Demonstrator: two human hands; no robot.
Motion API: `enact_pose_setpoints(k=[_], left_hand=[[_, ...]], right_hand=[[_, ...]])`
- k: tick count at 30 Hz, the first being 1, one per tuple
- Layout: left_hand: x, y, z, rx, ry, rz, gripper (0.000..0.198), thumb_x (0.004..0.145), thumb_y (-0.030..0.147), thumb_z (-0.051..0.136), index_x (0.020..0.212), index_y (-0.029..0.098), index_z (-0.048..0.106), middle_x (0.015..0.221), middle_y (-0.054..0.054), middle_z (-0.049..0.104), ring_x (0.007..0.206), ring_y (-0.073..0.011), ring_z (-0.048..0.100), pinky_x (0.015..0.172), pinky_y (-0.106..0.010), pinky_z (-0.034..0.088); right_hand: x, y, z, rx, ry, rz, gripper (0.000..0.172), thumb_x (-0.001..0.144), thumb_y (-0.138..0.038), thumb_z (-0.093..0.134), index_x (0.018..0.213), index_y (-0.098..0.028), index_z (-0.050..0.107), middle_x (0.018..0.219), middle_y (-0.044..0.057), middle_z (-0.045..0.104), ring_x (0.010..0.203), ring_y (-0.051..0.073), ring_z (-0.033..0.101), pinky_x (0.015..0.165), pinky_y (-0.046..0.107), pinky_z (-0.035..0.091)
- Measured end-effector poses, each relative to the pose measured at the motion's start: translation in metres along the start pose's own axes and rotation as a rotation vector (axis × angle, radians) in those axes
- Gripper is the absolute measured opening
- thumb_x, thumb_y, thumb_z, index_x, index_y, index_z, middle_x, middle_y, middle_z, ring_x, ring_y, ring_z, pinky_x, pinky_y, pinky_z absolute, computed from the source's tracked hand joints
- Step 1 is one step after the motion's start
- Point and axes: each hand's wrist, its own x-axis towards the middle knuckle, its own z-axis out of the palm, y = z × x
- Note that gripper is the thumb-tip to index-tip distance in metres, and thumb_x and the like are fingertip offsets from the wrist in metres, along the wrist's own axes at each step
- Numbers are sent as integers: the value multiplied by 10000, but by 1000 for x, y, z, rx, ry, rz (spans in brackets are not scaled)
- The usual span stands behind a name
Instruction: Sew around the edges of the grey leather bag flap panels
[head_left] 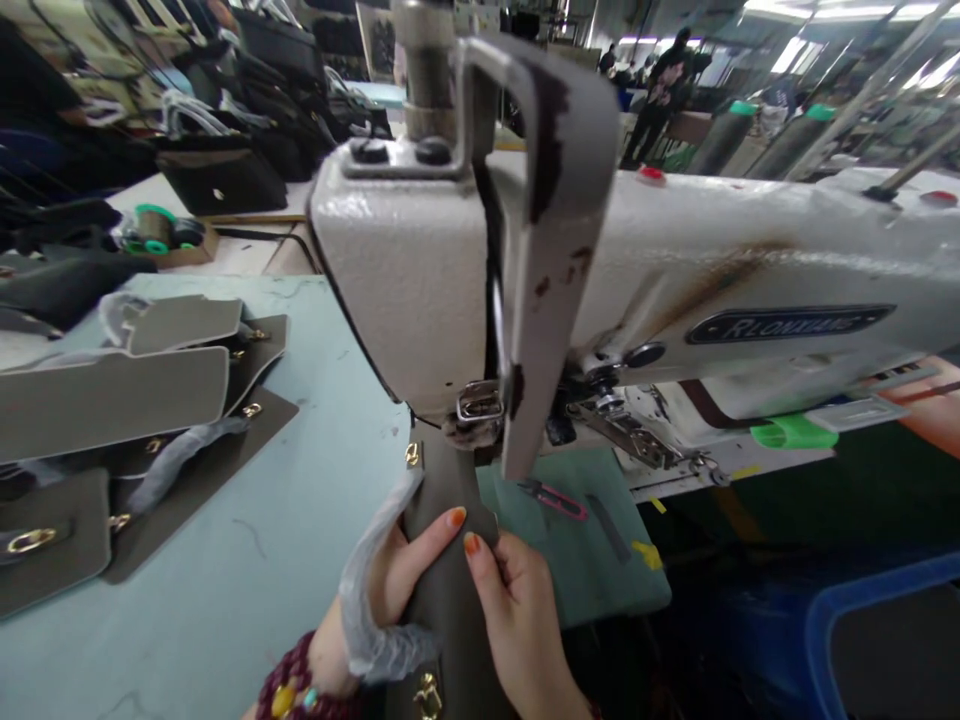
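A dark grey-brown bag panel (pixel 451 590) runs from the front edge of the view up under the head of a white sewing machine (pixel 405 270). My left hand (pixel 409 565) grips its left side, thumb on top and fingers underneath. On the right edge my right hand (pixel 517 610) pinches the same panel, thumb on top. A handle wrapped in clear plastic (pixel 360 600) arches over my left wrist, joined to the panel by gold hardware (pixel 427 695) at the near end and a gold fitting (pixel 412 455) farther up. The machine's needle area is hidden behind its grey metal bracket.
More bag panels (pixel 112 395) with wrapped handles lie piled on the left of the pale green table (pixel 315 560). Pink thread snips (pixel 559 498) rest right of the needle area. A blue bin (pixel 817 640) stands low at right. Black bags (pixel 225 175) sit behind.
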Motion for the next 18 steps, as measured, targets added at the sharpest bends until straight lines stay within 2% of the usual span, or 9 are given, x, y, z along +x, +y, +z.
enact_pose_setpoints(k=[4,7,9,13,15,18], left_hand=[[9,5,0,-87,-42,-6,601,773,573,639,1284,267,563,1291,-84,622,1194,-341,583,1131,-515,364],[16,6,-1,-152,-66,25,535,801,526,636,1277,285,593,1271,-75,638,1179,-335,599,1084,-506,431],[20,7,-2,-156,-70,62,477,811,499,636,1235,282,636,1172,-77,686,1144,-337,621,1047,-510,468],[31,8,-6,-125,-82,70,333,815,510,625,1012,268,739,967,-72,735,1004,-332,680,1020,-514,481],[36,8,-7,-108,-89,52,328,810,528,623,969,266,740,969,-70,733,960,-326,691,1022,-510,471],[45,8,-8,-69,-64,97,333,810,522,622,1014,277,721,1029,-64,721,965,-321,685,1022,-500,466]], right_hand=[[10,0,1,-41,27,-5,445,940,-470,424,664,-154,571,631,39,591,589,152,502,536,252,330],[17,-1,3,-41,35,-14,448,941,-476,425,662,-157,568,623,31,575,583,150,493,532,252,325],[21,-2,3,-41,48,-15,445,938,-482,431,653,-162,553,615,22,555,580,145,481,532,250,322],[30,-4,6,-43,78,-10,434,923,-475,445,597,-188,461,563,-16,460,545,127,412,509,246,290],[33,-6,7,-42,77,-5,429,922,-468,441,591,-196,431,554,-27,429,536,121,382,500,247,271],[38,-8,10,-38,83,-7,431,928,-468,433,594,-197,417,556,-32,410,539,119,368,503,251,259]])
